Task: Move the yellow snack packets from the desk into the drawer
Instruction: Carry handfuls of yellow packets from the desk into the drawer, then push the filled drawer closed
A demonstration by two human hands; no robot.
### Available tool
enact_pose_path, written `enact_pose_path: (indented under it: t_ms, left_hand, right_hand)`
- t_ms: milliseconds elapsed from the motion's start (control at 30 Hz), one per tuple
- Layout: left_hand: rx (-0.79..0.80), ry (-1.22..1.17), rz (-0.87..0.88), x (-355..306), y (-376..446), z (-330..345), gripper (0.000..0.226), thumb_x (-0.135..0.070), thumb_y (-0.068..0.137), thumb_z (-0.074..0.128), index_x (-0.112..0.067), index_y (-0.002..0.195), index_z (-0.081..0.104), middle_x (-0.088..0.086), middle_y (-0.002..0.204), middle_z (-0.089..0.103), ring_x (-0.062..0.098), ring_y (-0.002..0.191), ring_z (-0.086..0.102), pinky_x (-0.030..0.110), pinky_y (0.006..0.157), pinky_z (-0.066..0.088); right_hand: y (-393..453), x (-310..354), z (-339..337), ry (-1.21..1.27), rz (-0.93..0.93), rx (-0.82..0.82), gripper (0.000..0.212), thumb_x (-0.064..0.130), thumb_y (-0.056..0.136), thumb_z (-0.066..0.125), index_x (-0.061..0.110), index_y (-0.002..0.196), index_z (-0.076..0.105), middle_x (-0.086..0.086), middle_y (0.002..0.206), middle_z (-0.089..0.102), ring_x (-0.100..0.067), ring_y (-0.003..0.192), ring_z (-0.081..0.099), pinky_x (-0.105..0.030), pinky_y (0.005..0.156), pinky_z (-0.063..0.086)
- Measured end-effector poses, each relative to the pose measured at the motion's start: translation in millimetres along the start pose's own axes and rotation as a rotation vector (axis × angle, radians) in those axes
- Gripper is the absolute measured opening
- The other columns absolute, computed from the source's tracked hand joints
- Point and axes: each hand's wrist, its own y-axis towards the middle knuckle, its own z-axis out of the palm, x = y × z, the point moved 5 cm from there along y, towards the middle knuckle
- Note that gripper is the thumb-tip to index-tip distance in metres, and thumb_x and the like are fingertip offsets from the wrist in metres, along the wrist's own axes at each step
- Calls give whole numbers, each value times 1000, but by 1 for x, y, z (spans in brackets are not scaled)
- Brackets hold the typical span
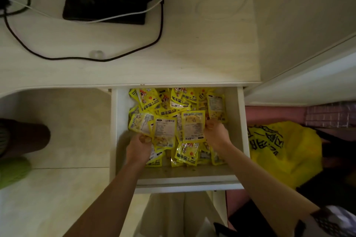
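a: pale desk (134, 48) up far looks bare of packets, only cables and a dark pad.

b: yes, the yellow snack packets (179, 121) fill the open drawer (241, 131). left hand (139, 145) and right hand (216, 132) each curl fingers around packets, probably settling the heap flat.

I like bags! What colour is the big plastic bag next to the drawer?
Yellow with black writing: the plastic bag, seen in the head view.

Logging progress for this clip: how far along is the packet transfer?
Nearly done: the open drawer holds a heap of yellow packets, and none show on the visible desk. The left hand and right hand are inside the drawer on the top packets. Releasing these remains.
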Motion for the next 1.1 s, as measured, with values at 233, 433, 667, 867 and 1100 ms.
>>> enact_pose_path:
  t_ms: [233, 433, 667, 867, 1100]
  left_hand:
    - [-65, 5, 42, 9, -37, -11, 42, -15, 90, 55, -16, 132, 53, 10, 120, 64, 15, 80, 55, 24, 69, 39]
    - [-112, -116, 98, 15, -73, -16, 28, -15, 88, 59, -16, 115, 62, 3, 108, 68, 21, 92, 64, 30, 79, 48]
    - [-7, -307, 88, 45, -119, -17, 11, -9, 88, 56, -11, 96, 63, 5, 78, 67, 19, 60, 62, 23, 49, 42]
    - [28, -362, 21, 89, -138, -18, 9, -9, 88, 55, -8, 91, 64, 9, 79, 69, 19, 52, 58, 13, 38, 39]
    - [155, -468, -126, 135, -137, -22, 17, -23, 93, 57, -8, 100, 59, 8, 79, 70, 14, 43, 61, 23, 49, 40]
  right_hand:
    - [-34, -8, -8, -32, -42, 14, 34, 11, 93, 44, 10, 125, 55, -9, 109, 66, -16, 71, 59, -23, 50, 41]
    - [-73, -5, -28, 23, -125, -89, 35, 18, 94, 45, 17, 127, 57, -3, 103, 65, -20, 81, 62, -30, 66, 51]
    - [-126, -36, -22, 104, -157, -94, 31, 22, 93, 53, 15, 121, 62, 4, 99, 66, -19, 91, 63, -34, 79, 52]
    - [-159, -75, 1, 253, -107, -97, 19, 13, 94, 48, 13, 107, 62, 2, 88, 69, -20, 94, 65, -38, 86, 52]
    - [-171, -115, 24, 538, 125, -113, 23, 17, 95, 54, 5, 112, 61, -9, 90, 70, -24, 89, 65, -40, 86, 52]
